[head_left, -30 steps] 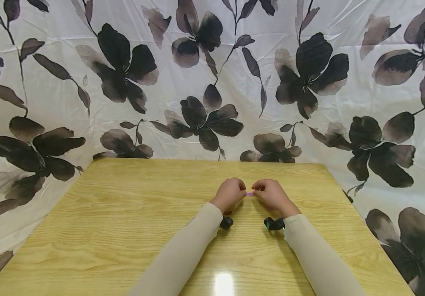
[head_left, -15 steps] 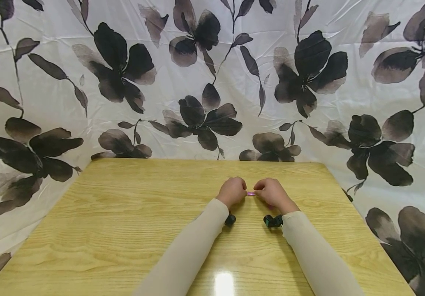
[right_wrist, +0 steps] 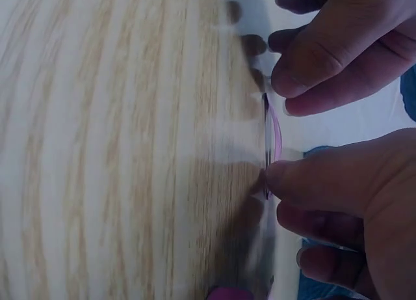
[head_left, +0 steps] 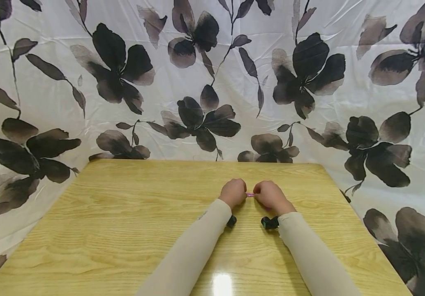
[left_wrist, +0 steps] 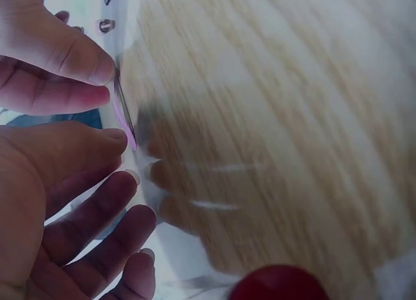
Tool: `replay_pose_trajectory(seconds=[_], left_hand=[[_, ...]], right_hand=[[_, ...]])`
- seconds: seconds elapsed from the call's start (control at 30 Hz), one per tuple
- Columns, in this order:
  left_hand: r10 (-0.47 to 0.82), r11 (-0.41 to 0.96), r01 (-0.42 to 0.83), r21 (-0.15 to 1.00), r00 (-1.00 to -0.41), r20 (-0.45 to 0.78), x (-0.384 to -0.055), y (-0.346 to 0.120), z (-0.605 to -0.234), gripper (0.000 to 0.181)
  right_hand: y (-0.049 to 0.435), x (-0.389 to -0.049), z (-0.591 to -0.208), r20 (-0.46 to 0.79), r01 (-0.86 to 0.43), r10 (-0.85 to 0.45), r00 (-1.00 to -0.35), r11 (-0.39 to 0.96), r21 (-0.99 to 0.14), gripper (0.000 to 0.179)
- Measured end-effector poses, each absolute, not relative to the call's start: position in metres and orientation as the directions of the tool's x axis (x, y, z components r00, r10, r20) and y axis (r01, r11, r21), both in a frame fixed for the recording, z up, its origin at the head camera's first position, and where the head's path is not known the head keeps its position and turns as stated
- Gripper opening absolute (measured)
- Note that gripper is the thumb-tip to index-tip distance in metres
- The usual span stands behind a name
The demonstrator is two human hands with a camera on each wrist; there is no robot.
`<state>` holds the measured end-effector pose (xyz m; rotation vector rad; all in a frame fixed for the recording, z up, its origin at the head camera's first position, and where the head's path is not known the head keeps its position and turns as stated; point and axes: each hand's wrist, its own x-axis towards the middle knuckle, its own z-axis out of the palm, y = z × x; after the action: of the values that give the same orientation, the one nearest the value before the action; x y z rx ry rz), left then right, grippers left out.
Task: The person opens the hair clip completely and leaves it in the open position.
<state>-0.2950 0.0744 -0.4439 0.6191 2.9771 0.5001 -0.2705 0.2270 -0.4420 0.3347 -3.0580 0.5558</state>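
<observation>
A thin pink strip lies low over the far right part of the table, between the two hands. My left hand pinches its left end with thumb and finger. From the other side, my right hand pinches the right end. Seen from the left wrist, the pink strip bows slightly, with a dark line beside it; the other fingers of the left hand are loosely bent. In the right wrist view, the right hand's thumb presses against the pink strip. Both strip ends are partly hidden by fingertips.
The wooden table has a glossy top. Behind it hangs a white cloth with dark flowers. A red rounded thing shows at the bottom of the left wrist view, and a pink thing at the bottom of the right one.
The left hand has shifted slightly right and its forearm has turned a little. The right hand has barely moved. The pink strip stays between both hands.
</observation>
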Motion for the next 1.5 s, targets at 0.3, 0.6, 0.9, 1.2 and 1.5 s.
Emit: replay_pose_trajectory(seconds=[0.3,0.6,0.9,1.2,1.5], left_hand=[[0.408,0.881,0.395,0.260,-0.913,0.004,-0.293,0.076,-0.442,0.014],[0.434,0.876,0.429,0.218,-0.901,0.030,-0.292,0.076,-0.443,0.017],[0.414,0.883,0.403,0.242,-0.910,0.006,-0.291,0.076,-0.442,0.015],[0.404,0.868,0.385,0.313,-0.915,0.004,-0.291,0.073,-0.438,0.019],[0.384,0.847,0.350,0.400,-0.924,-0.005,-0.290,0.068,-0.433,0.016]], right_hand=[[0.225,-0.271,-0.443,0.044,-0.213,-0.209,-0.977,0.932,-0.294,0.007],[0.225,-0.271,-0.445,0.098,-0.262,-0.246,-0.964,0.936,-0.234,0.010],[0.225,-0.270,-0.447,0.075,-0.252,-0.240,-0.968,0.934,-0.253,0.010],[0.229,-0.267,-0.445,0.098,-0.274,-0.257,-0.962,0.925,-0.265,0.010],[0.230,-0.267,-0.440,0.086,-0.257,-0.242,-0.967,0.909,-0.328,0.010]])
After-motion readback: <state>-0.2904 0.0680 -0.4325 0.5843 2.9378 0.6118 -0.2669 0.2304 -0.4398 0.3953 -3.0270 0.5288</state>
